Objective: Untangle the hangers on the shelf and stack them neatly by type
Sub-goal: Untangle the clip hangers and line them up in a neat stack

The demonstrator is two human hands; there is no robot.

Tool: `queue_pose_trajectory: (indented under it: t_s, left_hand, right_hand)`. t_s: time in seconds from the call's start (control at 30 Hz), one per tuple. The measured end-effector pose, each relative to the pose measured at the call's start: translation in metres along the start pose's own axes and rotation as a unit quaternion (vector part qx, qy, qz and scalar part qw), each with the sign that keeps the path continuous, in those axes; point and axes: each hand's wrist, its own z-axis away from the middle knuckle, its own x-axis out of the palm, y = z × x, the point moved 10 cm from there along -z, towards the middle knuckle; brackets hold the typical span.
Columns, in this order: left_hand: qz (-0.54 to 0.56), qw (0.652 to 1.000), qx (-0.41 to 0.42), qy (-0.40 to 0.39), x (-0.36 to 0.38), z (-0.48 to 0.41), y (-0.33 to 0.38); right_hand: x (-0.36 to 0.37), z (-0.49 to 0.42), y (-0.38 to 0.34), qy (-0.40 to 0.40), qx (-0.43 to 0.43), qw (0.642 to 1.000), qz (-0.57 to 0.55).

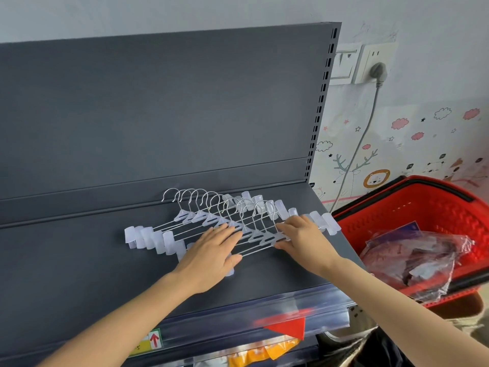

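hands [254, 245] flat on wire clip hangers [211, 221]

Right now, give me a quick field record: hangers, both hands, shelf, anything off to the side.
hangers: clip type, metal hooks, clear plastic clips, fanned in one overlapping row, hooks toward the back panel
left hand: flat, fingers spread, pressing on the left half of the row
right hand: on the right half, fingertips at the nearest hanger
shelf: dark grey, holds only the hangers
basket: red, right of the shelf, with a plastic bag inside
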Motion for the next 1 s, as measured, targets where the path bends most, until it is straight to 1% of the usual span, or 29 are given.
queue_pose_trajectory:
  t_s: [0.1,0.2,0.3,0.37,0.47,0.57,0.67,0.8,1.0]
  left_hand:
    - [0.004,1.000,-0.010,-0.007,-0.001,0.001,0.000]
    - [0.029,0.999,-0.019,-0.009,-0.007,0.004,-0.004]
    - [0.039,0.998,-0.046,0.013,-0.016,0.004,-0.025]
    - [0.034,0.995,-0.091,0.027,-0.023,0.001,-0.047]
    - [0.022,0.981,-0.194,0.001,-0.025,-0.006,-0.088]
    - [0.002,0.970,-0.242,-0.019,-0.025,-0.013,-0.118]
    - [0.014,0.967,-0.249,-0.050,-0.019,-0.018,-0.126]
    - [-0.009,0.972,-0.219,-0.083,-0.011,-0.019,-0.120]
    - [-0.009,0.975,-0.206,-0.081,-0.010,-0.014,-0.127]
  right_hand:
    - [-0.003,0.002,-0.002,0.012,-0.008,1.000,0.012]
    - [0.000,0.002,-0.004,-0.008,-0.009,1.000,-0.015]
    - [0.006,0.001,-0.003,-0.030,0.007,0.999,-0.031]
    - [0.010,-0.001,-0.002,-0.040,0.016,0.999,-0.033]
    - [0.013,-0.003,-0.004,-0.043,0.018,0.999,-0.015]
    - [0.015,-0.006,-0.005,-0.037,0.010,0.999,0.003]
    - [0.016,-0.008,-0.006,-0.028,-0.003,0.999,0.037]
    - [0.019,-0.008,-0.005,-0.042,0.009,0.998,0.042]
    - [0.027,-0.007,-0.009,-0.055,0.029,0.998,0.017]
